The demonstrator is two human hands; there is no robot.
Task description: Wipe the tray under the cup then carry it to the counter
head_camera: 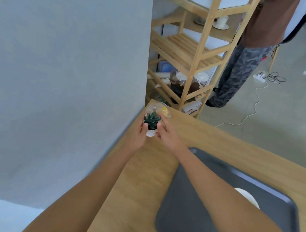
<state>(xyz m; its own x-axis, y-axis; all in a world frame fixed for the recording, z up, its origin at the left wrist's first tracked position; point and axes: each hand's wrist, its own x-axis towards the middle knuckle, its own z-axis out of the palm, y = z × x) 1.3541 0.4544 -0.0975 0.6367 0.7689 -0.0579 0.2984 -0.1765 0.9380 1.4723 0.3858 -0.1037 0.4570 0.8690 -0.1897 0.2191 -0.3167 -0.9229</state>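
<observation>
Both hands reach to the far left corner of the light wooden worktop (144, 174) and meet around a small green succulent in a white pot (152, 122). Left hand (137, 136) cups the pot from the left, thumb against its side; right hand (167, 134) presses its fingers on the pot's right side, so the two are grasping it between them. Just behind the pot stands a clear plastic dome with something yellow inside (161, 110). Nearer than the pot and to its right, a dark grey rectangular tray with rounded corners (193, 212) lies flat on the worktop, under the right forearm. A white rounded object (247, 197), partly hidden by that forearm, sits on the tray. Beyond the pot rises a pale wooden slatted shelf rack (197, 48).
</observation>
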